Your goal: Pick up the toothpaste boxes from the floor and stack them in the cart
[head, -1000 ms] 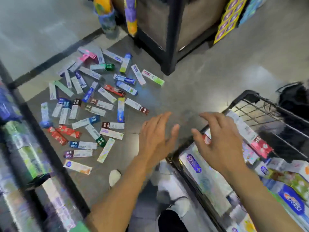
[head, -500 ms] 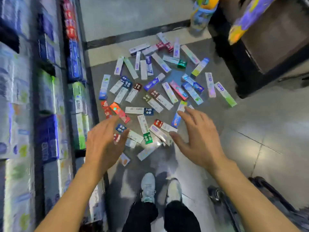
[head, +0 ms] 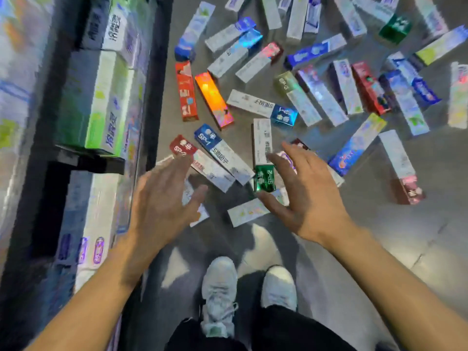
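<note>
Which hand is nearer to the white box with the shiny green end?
The right hand is nearer: its fingers reach beside the white box with the shiny green end, on that box's right. The left hand hovers further away on the box's left, over other boxes.

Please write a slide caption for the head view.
Open left hand and right hand reach toward colourful cardboard toothpaste boxes scattered on grey floor.

Lighting: bright, overhead, indoor. Glare: iridescent sheen on the foil toothpaste boxes (head: pixel 214 98); pale reflections on the grey floor (head: pixel 417 236). Shadows: soft, dark, beneath both hands and around the white shoes (head: pixel 220 287). Blur: heavy smear on the shelf (head: pixel 83 102) at left. Distortion: wide-angle bending at edges.
</note>
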Available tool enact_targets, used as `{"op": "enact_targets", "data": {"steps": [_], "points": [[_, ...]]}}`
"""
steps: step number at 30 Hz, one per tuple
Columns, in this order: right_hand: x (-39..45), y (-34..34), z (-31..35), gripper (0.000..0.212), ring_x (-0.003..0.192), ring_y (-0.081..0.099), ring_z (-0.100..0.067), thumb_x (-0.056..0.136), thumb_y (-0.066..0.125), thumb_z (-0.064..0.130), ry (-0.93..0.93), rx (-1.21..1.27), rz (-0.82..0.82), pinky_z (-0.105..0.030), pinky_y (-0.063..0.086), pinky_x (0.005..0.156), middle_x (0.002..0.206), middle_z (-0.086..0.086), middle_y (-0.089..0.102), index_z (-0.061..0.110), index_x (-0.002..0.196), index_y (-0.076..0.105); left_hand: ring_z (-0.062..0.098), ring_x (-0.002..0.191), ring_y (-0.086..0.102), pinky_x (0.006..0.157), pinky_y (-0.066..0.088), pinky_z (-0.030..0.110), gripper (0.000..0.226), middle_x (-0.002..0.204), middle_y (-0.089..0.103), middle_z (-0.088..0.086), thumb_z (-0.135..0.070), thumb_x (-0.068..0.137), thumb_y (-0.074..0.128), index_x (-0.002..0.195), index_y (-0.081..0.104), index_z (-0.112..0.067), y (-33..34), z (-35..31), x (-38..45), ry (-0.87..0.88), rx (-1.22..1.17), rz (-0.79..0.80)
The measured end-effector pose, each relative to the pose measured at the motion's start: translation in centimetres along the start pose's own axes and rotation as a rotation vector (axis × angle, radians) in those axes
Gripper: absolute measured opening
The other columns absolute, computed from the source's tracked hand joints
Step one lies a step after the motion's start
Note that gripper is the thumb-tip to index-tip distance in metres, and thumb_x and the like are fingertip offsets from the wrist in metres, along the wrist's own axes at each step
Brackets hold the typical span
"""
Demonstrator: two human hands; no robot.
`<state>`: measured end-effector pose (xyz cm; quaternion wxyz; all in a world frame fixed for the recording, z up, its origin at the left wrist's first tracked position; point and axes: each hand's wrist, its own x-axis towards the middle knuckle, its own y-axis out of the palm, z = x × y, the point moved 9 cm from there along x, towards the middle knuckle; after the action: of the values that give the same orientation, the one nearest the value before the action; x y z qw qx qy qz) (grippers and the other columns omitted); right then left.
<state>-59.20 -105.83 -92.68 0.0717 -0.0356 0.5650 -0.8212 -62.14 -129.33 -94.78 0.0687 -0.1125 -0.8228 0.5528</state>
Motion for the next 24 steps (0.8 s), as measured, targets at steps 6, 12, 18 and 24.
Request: {"op": "enact_targets", "data": {"steps": [6,12,18,24], "points": [[-0.1,12.8,-2.5,0.066,0.135,0.044,-0.039,0.093,0.052,0.059,-0.121,-0.036,0.076,-0.051,0.037,0.109,0.150,-0.019,0.044,0.012,0.140,0.051,0.033,0.118,0.058,0.097,0.046,0.046,0.060,0.131,0.063,0.012,-0.051,0.092,0.051,0.138,0.052,-0.013,9.8,5.9,0.0,0.002,0.148,-0.020],[-1.9,19.9,-3.2,0.061,0.127,0.049,-0.038,0.092,0.055,0.053,-0.170,0.039,0.100,-0.048,0.042,0.103,0.143,-0.017,0.049,0.010,0.134,0.055,0.037,0.125,0.052,0.098,0.045,0.048,0.057,0.139,0.057,0.011,-0.048,0.095,0.059,0.139,0.049,-0.015,14.8,9.9,-1.6,-0.232,0.092,0.077],[-2.8,23.6,-4.8,0.072,0.116,0.053,-0.035,0.080,0.065,0.060,-0.183,-0.105,0.257,-0.043,0.041,0.098,0.130,-0.011,0.056,0.018,0.137,0.053,0.037,0.119,0.053,0.095,0.046,0.048,0.070,0.136,0.053,0.016,-0.045,0.092,0.065,0.146,0.041,-0.007,16.4,11.5,-3.2,-0.432,-0.031,0.015],[-1.7,25.1,-5.7,0.067,0.098,0.056,-0.032,0.070,0.073,0.049,-0.228,-0.264,0.280,-0.041,0.040,0.086,0.109,-0.007,0.062,0.021,0.129,0.057,0.016,0.107,0.062,0.095,0.054,0.041,0.081,0.115,0.063,-0.004,-0.079,0.063,0.073,0.119,0.056,-0.022,19.7,17.3,-1.5,-0.817,-0.399,-0.044]]}}
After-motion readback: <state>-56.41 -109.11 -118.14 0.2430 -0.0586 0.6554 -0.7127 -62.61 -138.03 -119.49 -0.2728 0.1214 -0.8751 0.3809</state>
